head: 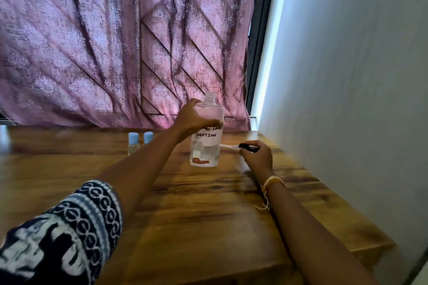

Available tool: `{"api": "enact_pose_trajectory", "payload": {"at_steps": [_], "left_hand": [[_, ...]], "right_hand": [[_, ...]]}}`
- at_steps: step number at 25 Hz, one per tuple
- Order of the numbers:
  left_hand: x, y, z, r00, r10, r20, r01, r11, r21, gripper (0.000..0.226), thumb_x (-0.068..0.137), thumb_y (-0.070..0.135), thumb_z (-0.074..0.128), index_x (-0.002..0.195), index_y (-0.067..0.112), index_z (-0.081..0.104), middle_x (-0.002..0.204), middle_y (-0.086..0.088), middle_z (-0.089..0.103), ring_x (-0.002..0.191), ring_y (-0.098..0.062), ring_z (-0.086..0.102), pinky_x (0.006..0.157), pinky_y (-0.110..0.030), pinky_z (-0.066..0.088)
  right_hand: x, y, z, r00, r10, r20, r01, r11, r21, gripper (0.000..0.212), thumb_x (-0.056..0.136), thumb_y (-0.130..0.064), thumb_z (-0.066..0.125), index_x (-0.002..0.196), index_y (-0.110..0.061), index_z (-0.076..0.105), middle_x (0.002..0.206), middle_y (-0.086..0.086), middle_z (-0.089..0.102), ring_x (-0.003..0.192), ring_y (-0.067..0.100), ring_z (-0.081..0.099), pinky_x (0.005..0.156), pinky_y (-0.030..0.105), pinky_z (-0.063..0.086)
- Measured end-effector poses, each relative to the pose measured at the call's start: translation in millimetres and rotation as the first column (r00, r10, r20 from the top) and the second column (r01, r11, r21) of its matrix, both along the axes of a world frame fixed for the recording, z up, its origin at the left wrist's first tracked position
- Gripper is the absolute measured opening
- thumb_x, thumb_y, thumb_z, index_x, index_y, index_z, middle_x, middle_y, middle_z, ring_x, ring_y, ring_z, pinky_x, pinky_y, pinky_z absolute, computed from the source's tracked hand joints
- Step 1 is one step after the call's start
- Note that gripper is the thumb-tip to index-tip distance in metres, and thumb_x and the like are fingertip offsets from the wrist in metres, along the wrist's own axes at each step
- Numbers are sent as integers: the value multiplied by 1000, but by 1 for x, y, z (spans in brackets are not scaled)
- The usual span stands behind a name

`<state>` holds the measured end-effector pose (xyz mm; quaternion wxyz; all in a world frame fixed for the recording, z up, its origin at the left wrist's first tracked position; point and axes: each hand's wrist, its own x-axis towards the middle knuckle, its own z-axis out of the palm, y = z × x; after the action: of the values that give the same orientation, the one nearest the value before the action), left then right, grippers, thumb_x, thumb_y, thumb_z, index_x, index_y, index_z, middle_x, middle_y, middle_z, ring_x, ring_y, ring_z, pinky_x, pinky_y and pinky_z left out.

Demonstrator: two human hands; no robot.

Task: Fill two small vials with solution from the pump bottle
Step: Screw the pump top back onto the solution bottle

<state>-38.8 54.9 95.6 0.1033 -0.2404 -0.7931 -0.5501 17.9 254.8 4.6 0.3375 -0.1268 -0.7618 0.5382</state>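
The left hand (193, 115) wraps the shoulder of the smooth, part-full clear bottle (206, 132) standing at the table's (208, 215) far right, while the right hand (256, 155) pinches the removed pump (240, 146); two capped vials (139, 142) wait left, light and tippable.

We see a pink-mauve woven curtain (111, 39) with a pale floral print and dark diagonal lines. Our wooden table (208, 203) shows golden-brown grain with darker streaks. The clear plastic bottle (206, 146) carries a white label with black handwriting and a reddish patch at its base. Two small clear vials (139, 142) wear light blue caps. Our navy sleeve (69, 231) has white ring motifs; a yellow-orange thread wristband (271, 183) circles one wrist. The wall (359, 99) is white.
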Motion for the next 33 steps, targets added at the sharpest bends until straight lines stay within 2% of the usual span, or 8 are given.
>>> {"api": "enact_pose_trajectory", "payload": {"at_steps": [4, 8, 10, 16, 20, 24, 27, 33], "left_hand": [[22, -12, -3, 999, -19, -27, 19, 1000, 0, 102, 41, 55, 84, 124, 11, 45, 121, -10, 59, 103, -25, 62, 83, -39, 56], [46, -34, -2, 999, -12, -35, 12, 1000, 17, 80, 62, 29, 87, 127, 14, 41, 118, -5, 55, 98, -19, 59, 67, -20, 48], [56, -45, -1, 998, -39, -50, 39, 999, 2, 76, 64, 26, 86, 124, 17, 41, 118, -6, 57, 91, -14, 61, 65, -20, 50], [83, -71, 10, 998, -63, -31, 63, 998, -19, 72, 66, 19, 83, 127, 19, 44, 111, -2, 57, 82, -6, 60, 61, -19, 50], [98, -71, 20, 1000, -16, 15, 16, 1000, -11, 58, 83, 25, 70, 134, 11, 46, 107, 0, 53, 89, -18, 57, 71, -29, 50], [105, -68, 28, 1000, -15, -25, 17, 998, 68, 33, 85, 28, 67, 111, 7, 65, 103, -6, 67, 95, -30, 66, 83, -41, 54], [98, -67, 28, 1000, 17, -8, -16, 995, 99, 9, 86, 22, 66, 87, 14, 69, 94, -21, 72, 85, -34, 69, 83, -50, 55], [92, -67, 28, 1000, 1, 21, -4, 993, 116, 14, 86, 18, 66, 88, 5, 70, 88, -21, 69, 79, -28, 64, 79, -42, 54]], "right_hand": [[4, -4, 5, 998, -40, -51, 34, 992, -119, 32, 69, -15, 82, 96, -8, 66, 93, 9, 68, 87, 24, 64, 83, 37, 56], [21, -14, 29, 964, -6, -265, -137, 845, -517, 15, 76, -7, 78, 87, -9, 69, 91, 12, 67, 86, 24, 63, 77, 36, 54], [27, -21, 47, 939, 36, -341, -241, 777, -582, 18, 80, -4, 73, 97, 0, 69, 94, 16, 68, 87, 27, 66, 79, 38, 57], [52, -47, 152, 860, 209, -465, -365, 890, -275, 16, 86, -4, 67, 101, -1, 66, 86, 13, 69, 71, 20, 66, 64, 30, 61], [64, -63, 221, 817, 318, -481, -390, 919, -57, 9, 87, -5, 66, 95, -11, 66, 84, 7, 68, 79, 23, 65, 68, 31, 61], [77, -72, 280, 788, 341, -513, -376, 926, 37, 11, 88, -9, 67, 98, -9, 66, 83, 5, 69, 81, 24, 66, 73, 39, 61], [79, -81, 303, 752, 378, -540, -408, 910, 68, 10, 88, -9, 66, 98, -8, 67, 87, 9, 69, 85, 25, 67, 67, 32, 59], [64, -106, 296, 765, 415, -492, -393, 907, 153, 22, 88, -10, 66, 107, 1, 66, 93, 15, 70, 83, 25, 67, 64, 29, 60]]}}
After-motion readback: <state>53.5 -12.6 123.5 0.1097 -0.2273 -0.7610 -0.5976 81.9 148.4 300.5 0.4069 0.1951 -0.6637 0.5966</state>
